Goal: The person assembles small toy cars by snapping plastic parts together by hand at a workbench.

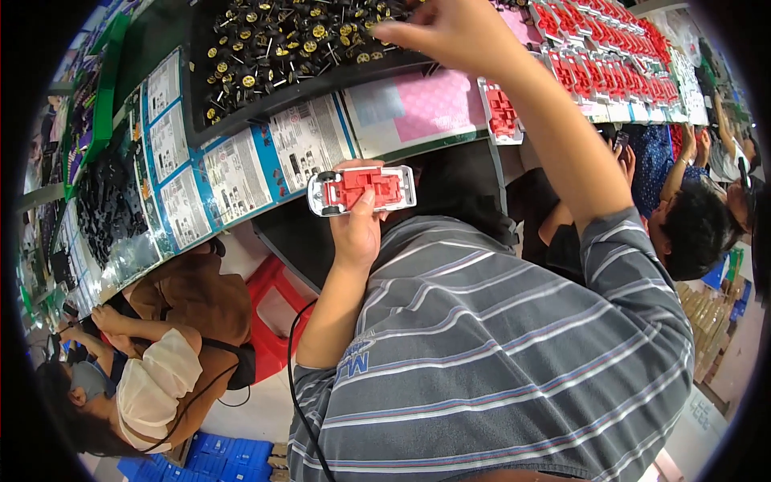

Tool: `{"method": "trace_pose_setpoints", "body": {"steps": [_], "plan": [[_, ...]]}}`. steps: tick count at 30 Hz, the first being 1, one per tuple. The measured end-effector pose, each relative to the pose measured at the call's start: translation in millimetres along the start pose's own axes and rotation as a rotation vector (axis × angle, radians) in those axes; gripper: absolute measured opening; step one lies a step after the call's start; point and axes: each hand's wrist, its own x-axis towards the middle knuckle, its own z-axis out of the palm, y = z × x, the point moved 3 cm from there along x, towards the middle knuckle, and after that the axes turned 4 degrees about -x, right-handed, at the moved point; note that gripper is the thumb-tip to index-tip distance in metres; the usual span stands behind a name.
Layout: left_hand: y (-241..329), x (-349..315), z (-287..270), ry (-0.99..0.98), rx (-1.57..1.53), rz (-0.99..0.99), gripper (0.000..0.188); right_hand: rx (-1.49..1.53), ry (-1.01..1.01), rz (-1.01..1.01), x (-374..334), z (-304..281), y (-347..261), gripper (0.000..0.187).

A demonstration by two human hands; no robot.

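Note:
My left hand (358, 233) holds a toy car body (369, 189) with a white shell and a red inner part, its thumb pressed on the red side. Black wheels (327, 176) sit at the car's left end; none show at its right end. My right hand (446, 36) reaches over a black tray (321, 92) at the far side of the table. Its thumb points left, apart from a finger above it, and the other fingers are partly cut off by the picture's edge. Heaped in the tray are small wheel axles (277, 44) with black and yellow wheels.
Another red and white car body (503, 112) lies by the table's front edge. Rows of similar bodies (610, 72) fill the far right. Printed card sheets (233, 183) lie at left, near black parts (112, 197). People sit on both sides; a red stool (277, 309) stands at lower left.

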Motion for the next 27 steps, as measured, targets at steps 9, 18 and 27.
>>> {"method": "trace_pose_setpoints", "body": {"steps": [9, 18, 27], "plan": [[12.8, -3.7, -4.4, 0.100, -0.046, 0.033, 0.048, -0.140, -0.084, -0.215, 94.0, -16.2, 63.4, 0.020], [6.3, -1.2, -2.3, 0.046, -0.054, -0.022, 0.044, -0.671, -0.072, -0.085, 66.8, 32.2, 104.8, 0.018], [-0.2, 5.5, 4.7, 0.032, -0.050, -0.093, 0.045, -0.182, 0.188, 0.064, 22.4, -3.6, 71.3, 0.049]]}}
